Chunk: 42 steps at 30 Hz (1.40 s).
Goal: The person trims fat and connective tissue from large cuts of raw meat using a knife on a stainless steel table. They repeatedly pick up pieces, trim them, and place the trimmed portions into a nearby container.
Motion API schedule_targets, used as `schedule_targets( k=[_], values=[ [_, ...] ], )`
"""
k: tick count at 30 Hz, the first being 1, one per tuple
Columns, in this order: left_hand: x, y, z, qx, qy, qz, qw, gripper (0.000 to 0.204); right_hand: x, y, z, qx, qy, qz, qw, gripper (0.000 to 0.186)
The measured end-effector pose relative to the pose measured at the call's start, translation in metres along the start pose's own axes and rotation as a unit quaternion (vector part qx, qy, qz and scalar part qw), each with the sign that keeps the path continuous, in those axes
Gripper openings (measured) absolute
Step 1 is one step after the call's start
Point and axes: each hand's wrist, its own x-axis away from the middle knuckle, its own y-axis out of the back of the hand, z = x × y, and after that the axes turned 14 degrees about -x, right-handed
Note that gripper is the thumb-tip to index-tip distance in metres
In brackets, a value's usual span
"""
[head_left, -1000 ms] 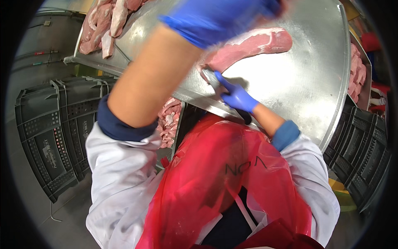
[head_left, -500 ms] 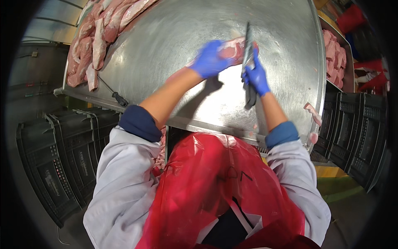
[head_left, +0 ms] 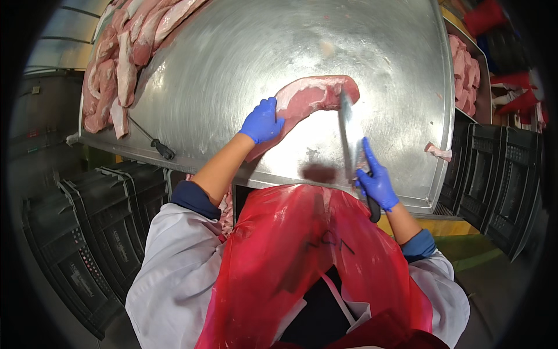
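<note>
Meat strip: the long pink meat strip (head_left: 314,96) lies curved on the metal desk (head_left: 215,75), at the centre of the frame and just above it, its pale fatty band along the upper edge.
Left hand: the blue-gloved left hand (head_left: 261,121) is closed over the strip's left part, fingers together on top; the strip's end shows below it, toward the lower left.
Right hand: the blue-gloved right hand (head_left: 376,183), right of centre and below the strip, is apart from the meat and grips the knife (head_left: 351,134) by its black handle.
Blade: pointing up the frame, its tip overlaps the strip's right end; blur hides whether it is cutting in or only resting there.
Knife work: the step looks like trimming or slicing at that right end while the left hand steadies the meat.
Next move: it seems to call for a firm left hold, well apart from the edge, and a controlled draw of the blade.
Around: a meat pile (head_left: 119,67) in the upper left, a black-handled rod (head_left: 163,149) below it, and a small scrap (head_left: 437,152) at the desk's right edge.
</note>
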Motion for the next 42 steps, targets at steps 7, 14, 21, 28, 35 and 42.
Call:
schedule_targets(
  k=[7, 14, 21, 28, 35, 42],
  values=[
    [-0.122, 0.031, -0.138, -0.04, 0.011, 0.013, 0.999, 0.039, -0.084, 0.041, 0.016, -0.133, 0.125, -0.159, 0.97, 0.085],
    [-0.159, 0.016, -0.098, 0.146, 0.065, 0.062, 0.985, 0.027, -0.15, -0.011, 0.017, -0.125, 0.103, -0.126, 0.979, 0.084],
    [-0.144, 0.041, -0.11, 0.334, 0.108, 0.104, 0.931, 0.022, -0.122, -0.042, -0.008, -0.028, 0.094, -0.031, 0.995, 0.076],
    [-0.159, 0.009, -0.089, 0.373, 0.058, 0.112, 0.919, 0.01, -0.191, -0.037, 0.02, 0.007, 0.093, -0.067, 0.993, 0.075],
    [-0.151, 0.046, -0.08, 0.471, 0.113, 0.137, 0.864, 0.008, -0.105, -0.049, -0.011, -0.033, 0.046, 0.05, 0.997, 0.078],
    [-0.166, 0.068, -0.074, 0.468, 0.097, 0.136, 0.868, 0.007, -0.132, -0.061, 0.001, -0.041, 0.004, 0.045, 0.998, 0.079]
  ],
)
